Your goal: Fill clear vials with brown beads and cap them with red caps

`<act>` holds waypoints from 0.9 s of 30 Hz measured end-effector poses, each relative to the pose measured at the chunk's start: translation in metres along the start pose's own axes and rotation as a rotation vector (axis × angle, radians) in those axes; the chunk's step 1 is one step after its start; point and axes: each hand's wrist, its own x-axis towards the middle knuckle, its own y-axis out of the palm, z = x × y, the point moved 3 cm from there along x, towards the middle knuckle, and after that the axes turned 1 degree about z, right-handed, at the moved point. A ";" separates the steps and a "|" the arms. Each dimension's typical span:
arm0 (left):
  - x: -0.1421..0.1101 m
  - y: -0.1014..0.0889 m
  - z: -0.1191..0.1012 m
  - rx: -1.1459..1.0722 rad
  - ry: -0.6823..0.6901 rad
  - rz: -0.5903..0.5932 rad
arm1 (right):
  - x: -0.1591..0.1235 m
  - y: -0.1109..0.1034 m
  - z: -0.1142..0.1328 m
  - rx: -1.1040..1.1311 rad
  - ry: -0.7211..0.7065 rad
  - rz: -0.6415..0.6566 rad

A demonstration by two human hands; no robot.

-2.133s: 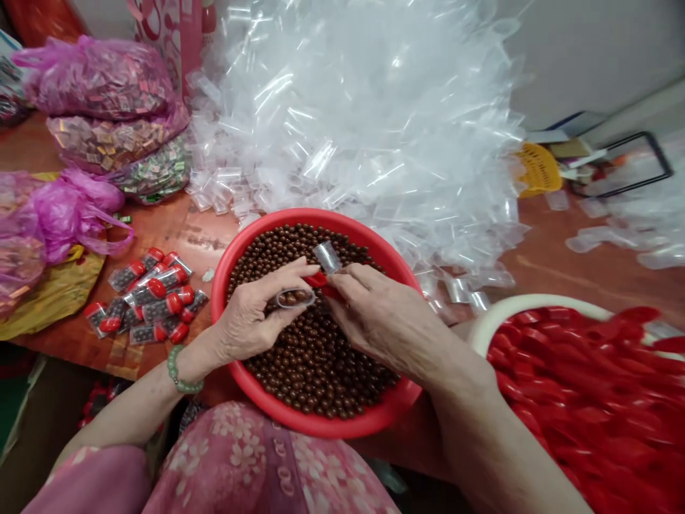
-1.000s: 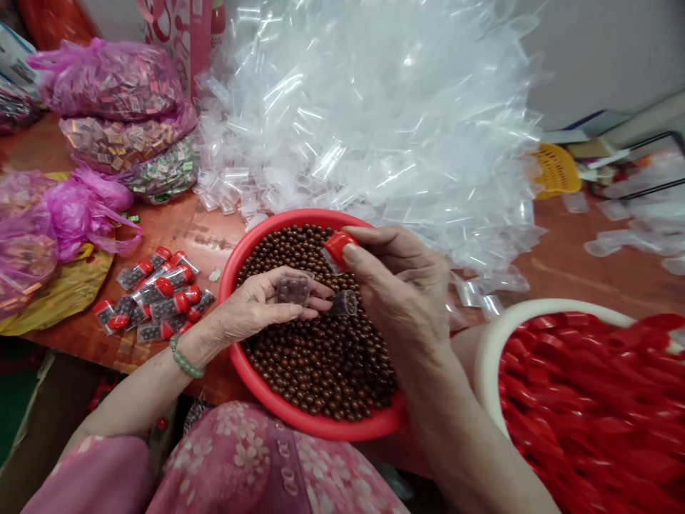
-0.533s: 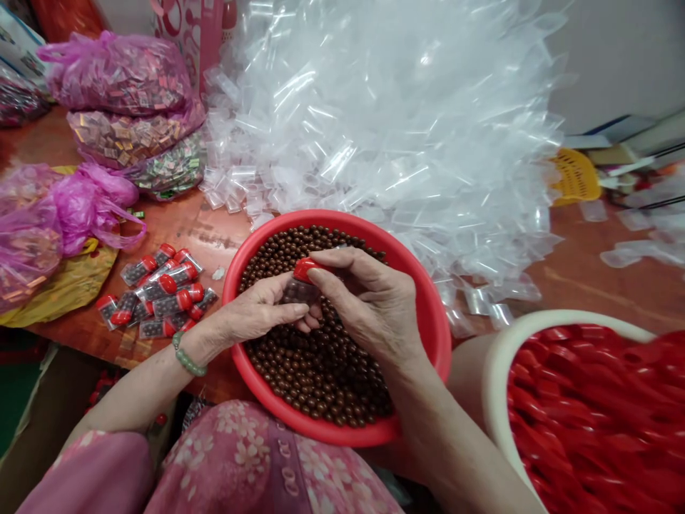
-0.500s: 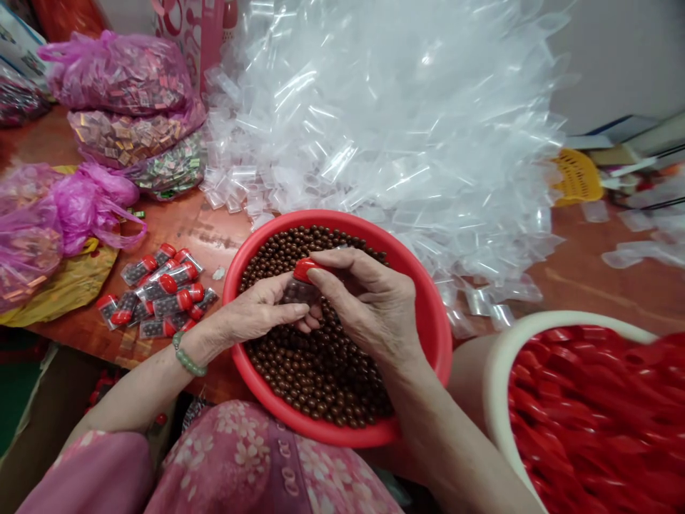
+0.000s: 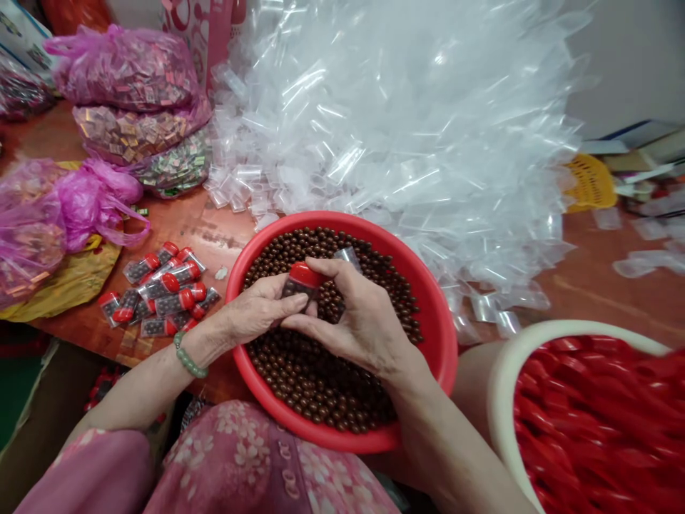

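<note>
Over the red basin, my left hand pinches a small clear plastic container filled with dark balls. Its red cap is on the top end. My right hand grips the same container, index finger against the cap and thumb at the lower end. Brown chocolate-like balls fill much of the basin. Beyond my right fingers, a clear empty container lies on the balls. Left of the basin, several filled, red-capped containers lie in a pile on the table.
A huge heap of clear empty containers spreads behind the basin. At right stands a cream bucket of red caps. Pink plastic bags of small packets are stacked at left. A yellow basket sits at far right.
My right fingers have moved from pinching the red cap to spanning the container, index finger at the cap and thumb lower down. The view has shifted slightly.
</note>
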 end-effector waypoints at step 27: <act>0.007 -0.003 0.003 -0.092 -0.061 -0.217 | 0.003 0.024 0.019 -0.378 -0.168 0.035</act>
